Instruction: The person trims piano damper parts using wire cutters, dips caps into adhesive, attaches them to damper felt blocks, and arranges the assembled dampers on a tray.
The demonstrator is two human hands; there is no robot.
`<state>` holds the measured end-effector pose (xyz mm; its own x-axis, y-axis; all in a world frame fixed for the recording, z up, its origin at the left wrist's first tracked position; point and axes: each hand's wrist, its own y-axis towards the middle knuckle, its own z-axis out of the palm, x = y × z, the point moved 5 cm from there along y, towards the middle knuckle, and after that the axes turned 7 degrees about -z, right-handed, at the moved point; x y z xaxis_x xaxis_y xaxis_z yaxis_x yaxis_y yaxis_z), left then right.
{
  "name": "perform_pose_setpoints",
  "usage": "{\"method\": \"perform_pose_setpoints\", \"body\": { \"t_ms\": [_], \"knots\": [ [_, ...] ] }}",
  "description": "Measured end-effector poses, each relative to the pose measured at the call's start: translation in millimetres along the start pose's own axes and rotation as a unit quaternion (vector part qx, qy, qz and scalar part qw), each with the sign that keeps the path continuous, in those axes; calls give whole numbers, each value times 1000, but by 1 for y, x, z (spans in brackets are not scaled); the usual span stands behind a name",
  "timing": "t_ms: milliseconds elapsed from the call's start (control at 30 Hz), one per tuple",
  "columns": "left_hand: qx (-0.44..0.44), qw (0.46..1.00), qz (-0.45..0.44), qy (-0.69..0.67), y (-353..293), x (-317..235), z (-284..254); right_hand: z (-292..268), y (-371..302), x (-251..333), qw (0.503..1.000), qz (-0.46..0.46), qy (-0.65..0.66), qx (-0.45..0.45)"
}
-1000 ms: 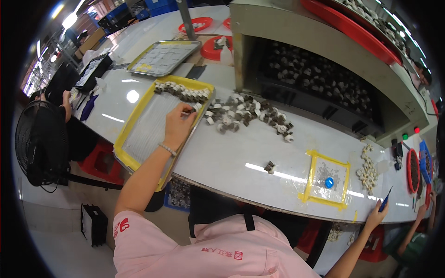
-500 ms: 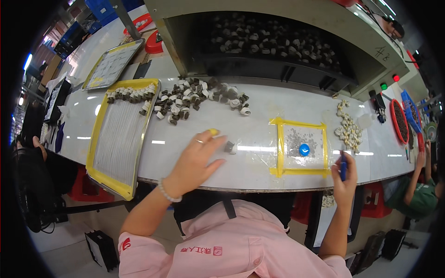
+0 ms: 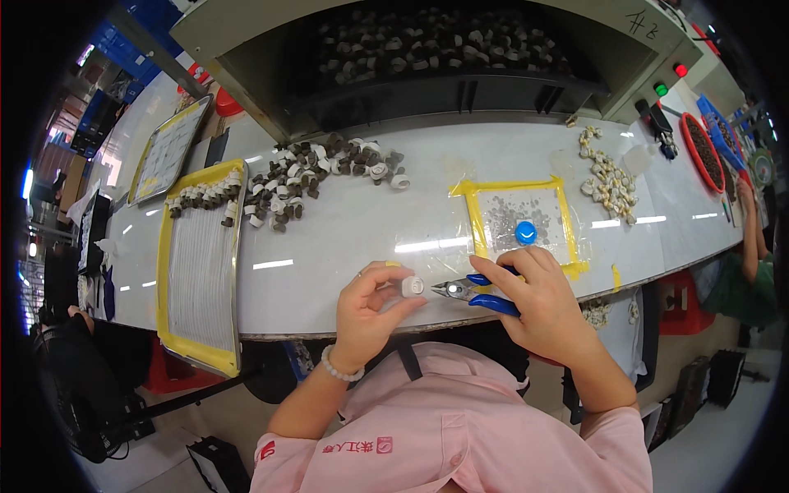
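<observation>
My left hand (image 3: 368, 311) pinches a small white cap-like part (image 3: 412, 286) between thumb and fingers, its round white end facing right. A yellow cover sits on one fingertip of that hand. In my right hand (image 3: 542, 306) is a pair of side cutters (image 3: 485, 294) with blue handles, gripped with the handles spread. Their metal jaws point left, close to the white part; I cannot tell whether they touch it. Beyond my left hand lies a loose pile of similar white-and-dark parts (image 3: 288, 185). A blue round cap (image 3: 526, 232) stands on a yellow-taped square (image 3: 565, 215) beyond my right hand.
At left is a yellow-edged tray (image 3: 201, 279) with a row of parts along its far end; another tray (image 3: 168, 152) lies behind it. A machine with a dark bin (image 3: 444, 99) spans the back. Small cream pieces (image 3: 608, 185) lie at right. Someone in green works far right.
My left hand has taken up the small part that lay on the table. My right hand has moved left, bringing the side cutters up to it. The view has shifted somewhat.
</observation>
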<state>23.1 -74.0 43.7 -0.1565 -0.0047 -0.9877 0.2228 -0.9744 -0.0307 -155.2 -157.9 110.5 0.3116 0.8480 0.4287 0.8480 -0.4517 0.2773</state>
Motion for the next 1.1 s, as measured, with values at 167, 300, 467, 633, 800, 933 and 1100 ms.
{"method": "perform_pose_setpoints", "body": {
  "t_ms": [167, 300, 467, 633, 800, 933, 1100],
  "knots": [
    [-33, 996, 33, 73, -6, 4, 5, -4, 6, 5, 998, -30, -56, 23],
    [-54, 983, 90, 152, -6, -2, 8, -10, 9, 11, 989, -48, -130, 47],
    [-43, 969, 111, 219, -9, 2, 5, -15, 18, 18, 981, -50, -167, 88],
    [-49, 952, 128, 275, -8, -4, 10, -17, 25, 25, 974, -67, -194, 99],
    [-53, 957, 123, 259, -7, -1, 7, -13, 29, 27, 966, -86, -212, 116],
    [-59, 958, 112, 258, -6, 1, 8, -9, 29, 23, 968, -86, -204, 121],
    [-59, 955, 117, 266, -7, 2, 8, -7, 29, 20, 967, -88, -191, 142]
  ]
}}
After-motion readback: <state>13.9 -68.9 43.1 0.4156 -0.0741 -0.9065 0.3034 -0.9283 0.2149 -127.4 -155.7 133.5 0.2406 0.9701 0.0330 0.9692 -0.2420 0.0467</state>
